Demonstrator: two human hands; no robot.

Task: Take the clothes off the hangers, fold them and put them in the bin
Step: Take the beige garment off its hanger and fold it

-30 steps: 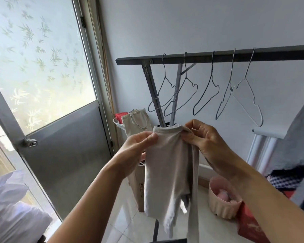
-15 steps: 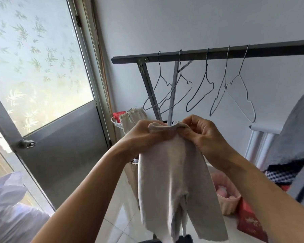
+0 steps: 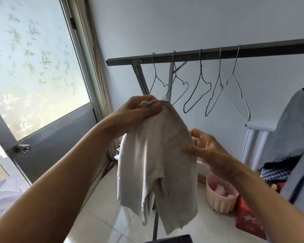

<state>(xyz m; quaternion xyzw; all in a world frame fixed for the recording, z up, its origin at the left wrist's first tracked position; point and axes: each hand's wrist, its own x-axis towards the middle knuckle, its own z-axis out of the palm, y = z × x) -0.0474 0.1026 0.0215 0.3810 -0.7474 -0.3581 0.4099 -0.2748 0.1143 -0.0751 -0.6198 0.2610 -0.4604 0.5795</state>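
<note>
A small light grey pair of trousers (image 3: pixel 156 160) hangs in the air in front of me, its legs dangling down. My left hand (image 3: pixel 139 109) grips its bunched waistband at the top. My right hand (image 3: pixel 200 146) is lower, at the garment's right edge, with the thumb on the cloth and the fingers loosely curled behind it. Several bare wire hangers (image 3: pixel 198 90) hang on the dark rail (image 3: pixel 218 53) behind. No bin for folded clothes can be told apart in this view.
A grey garment (image 3: pixel 297 134) hangs at the right edge over checked cloth. On the tiled floor sit a pink ribbed tub (image 3: pixel 219 199) and a red box (image 3: pixel 249 223). The grey door with a frosted pane (image 3: pixel 33 67) stands at the left.
My right hand let go of the waistband and slid down to the trousers' right side. My left hand now holds the whole waistband, and the garment hangs wider.
</note>
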